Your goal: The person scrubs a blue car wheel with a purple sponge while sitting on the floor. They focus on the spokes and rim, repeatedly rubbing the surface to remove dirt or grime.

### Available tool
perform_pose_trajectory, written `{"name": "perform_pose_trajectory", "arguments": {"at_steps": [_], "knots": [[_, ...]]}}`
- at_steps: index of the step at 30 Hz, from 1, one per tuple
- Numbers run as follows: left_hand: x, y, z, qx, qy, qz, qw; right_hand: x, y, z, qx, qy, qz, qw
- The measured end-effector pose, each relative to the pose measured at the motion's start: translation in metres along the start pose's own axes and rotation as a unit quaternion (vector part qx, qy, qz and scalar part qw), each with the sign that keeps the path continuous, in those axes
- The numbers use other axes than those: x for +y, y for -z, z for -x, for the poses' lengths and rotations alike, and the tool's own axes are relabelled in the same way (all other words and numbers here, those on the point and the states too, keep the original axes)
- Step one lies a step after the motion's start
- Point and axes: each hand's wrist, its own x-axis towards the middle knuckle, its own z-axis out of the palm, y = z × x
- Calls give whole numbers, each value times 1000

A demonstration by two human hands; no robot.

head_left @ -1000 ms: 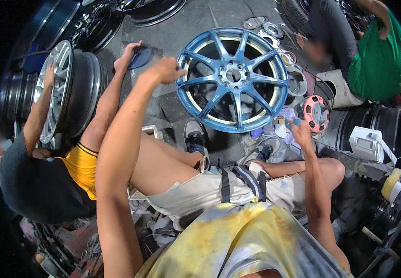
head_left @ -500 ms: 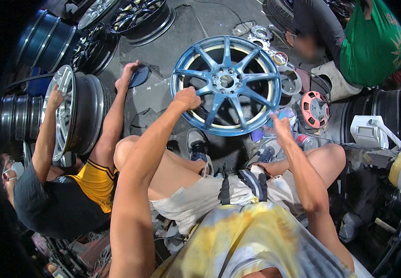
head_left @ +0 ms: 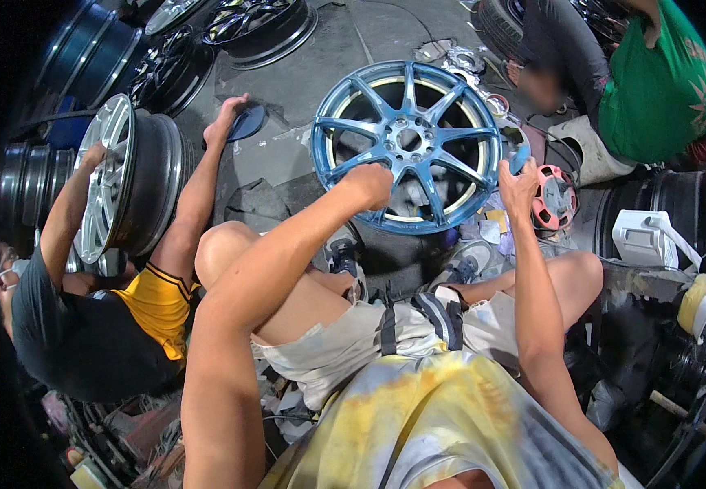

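A blue multi-spoke wheel rim point(head_left: 410, 114) with bare hub and pale inner edging stands in front of me, its face toward me. My left hand point(head_left: 371, 186) is closed in a fist over a lower-left spoke; whatever its fingers grip, if anything, is hidden. Beside the rim's right edge, my right hand point(head_left: 519, 187) pinches a small blue piece point(head_left: 519, 160), thin and flat-looking, between thumb and fingers. I cannot tell whether that piece touches the rim.
At left a co-worker in yellow shorts point(head_left: 153, 301) holds a silver rim point(head_left: 112, 183). Another person in a green shirt point(head_left: 654, 90) sits at far right. A red-and-black round reel-like object point(head_left: 554, 198) and a white box point(head_left: 646, 239) are on my right; black rims point(head_left: 259, 28) lie behind.
My left hand has moved right across the rim onto a lower spoke. My right hand has risen along the rim's right side. The rim's spokes sit at a slightly different angle.
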Motion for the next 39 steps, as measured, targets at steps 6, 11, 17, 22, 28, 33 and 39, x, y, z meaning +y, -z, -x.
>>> {"name": "perform_pose_trajectory", "arguments": {"at_steps": [6, 11, 17, 22, 28, 33, 39], "knots": [[65, -8, 34, -34, -126, -40, 991, -17, 12, 21, -121, -56, -97, 986], [88, 0, 70, -31, -173, -35, 984, -46, 10, 20, -121, 36, -83, 989], [66, 72, 78, -70, -111, -55, 990, -33, 8, 18, -82, 30, -65, 994], [-47, 115, 25, 85, 11, -41, 995, -20, 5, 17, -71, -41, -52, 995], [-177, 45, -38, 69, 189, 31, 979, 66, -22, 5, -143, -101, 40, 984], [-219, 1, -55, 52, 197, 211, 956, 56, -41, -8, -164, -131, -2, 978], [-226, -19, -85, 111, 222, 126, 960, 16, -40, -17, -155, -161, 24, 974]]}}
